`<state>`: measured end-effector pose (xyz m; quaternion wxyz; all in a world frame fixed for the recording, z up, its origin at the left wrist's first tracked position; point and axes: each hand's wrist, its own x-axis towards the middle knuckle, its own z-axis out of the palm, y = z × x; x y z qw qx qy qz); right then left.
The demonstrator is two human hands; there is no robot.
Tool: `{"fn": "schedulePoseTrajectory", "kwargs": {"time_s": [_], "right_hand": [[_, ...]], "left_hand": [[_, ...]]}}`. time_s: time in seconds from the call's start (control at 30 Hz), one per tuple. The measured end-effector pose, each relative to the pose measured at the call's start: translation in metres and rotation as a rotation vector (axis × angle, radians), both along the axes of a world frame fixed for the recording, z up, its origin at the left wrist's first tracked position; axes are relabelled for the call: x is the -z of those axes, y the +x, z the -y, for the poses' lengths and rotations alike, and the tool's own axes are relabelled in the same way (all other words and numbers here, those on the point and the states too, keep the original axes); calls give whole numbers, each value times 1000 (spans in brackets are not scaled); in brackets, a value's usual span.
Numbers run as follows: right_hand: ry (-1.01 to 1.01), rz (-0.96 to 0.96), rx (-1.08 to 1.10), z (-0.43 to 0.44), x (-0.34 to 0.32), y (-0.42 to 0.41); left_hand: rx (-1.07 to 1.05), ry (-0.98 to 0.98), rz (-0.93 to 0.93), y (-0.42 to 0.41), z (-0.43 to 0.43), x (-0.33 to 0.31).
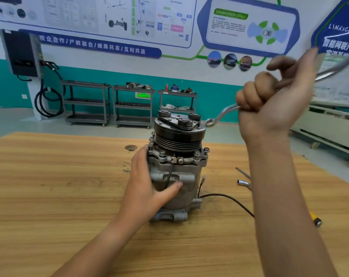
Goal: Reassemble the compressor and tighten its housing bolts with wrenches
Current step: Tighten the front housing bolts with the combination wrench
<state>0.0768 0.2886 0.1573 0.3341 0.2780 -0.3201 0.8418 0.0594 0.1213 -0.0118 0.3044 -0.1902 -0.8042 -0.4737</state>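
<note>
wrench (pixel 223 114) blurred, cut off; left hand (pixel 149 188) partly behind compressor (pixel 181 168)

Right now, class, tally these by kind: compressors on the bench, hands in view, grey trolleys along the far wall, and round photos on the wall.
Compressor: 1
Hands: 2, left hand holding the compressor, right hand gripping a wrench
Grey trolleys: 3
Round photos: 3
Total: 9
</note>
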Motion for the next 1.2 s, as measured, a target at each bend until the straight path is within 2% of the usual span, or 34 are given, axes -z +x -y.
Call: {"fn": "schedulePoseTrajectory", "kwargs": {"time_s": [0.1, 0.2, 0.33, 0.47, 0.57, 0.63, 0.73, 0.9, 1.0, 1.1, 1.2], "right_hand": [[-71, 376, -212, -28, 15, -36], [-138, 527, -340, -42, 37, -66], [-203, 597, -488, -48, 54, -87], [-183, 654, -625, -48, 62, -104], [-213, 661, -737, -45, 73, -112], [-255, 645, -740, -48, 80, -110], [-302, 601, -620, -55, 85, -94], [-348, 457, -251, -45, 89, -39], [-168, 262, 13, -22, 106, -6], [34, 156, 266, 4, 118, 9], [337, -27, 611, 28, 130, 12]], "left_hand": [[-7, -15, -14, -1, 0, 0], [-9, -25, -26, -2, 1, 1], [0, -24, -25, -2, 1, 1], [8, -20, -19, -1, 1, 0], [5, -23, -21, -1, 1, 1], [-2, -20, -12, -2, 1, 2], [-16, -7, -3, -2, 0, 3], [-12, 9, -20, -2, -2, 3], [-3, 25, -37, -2, -4, 3], [-10, 41, -32, -2, -4, 4], [-10, 48, -32, -1, -4, 4]]}}
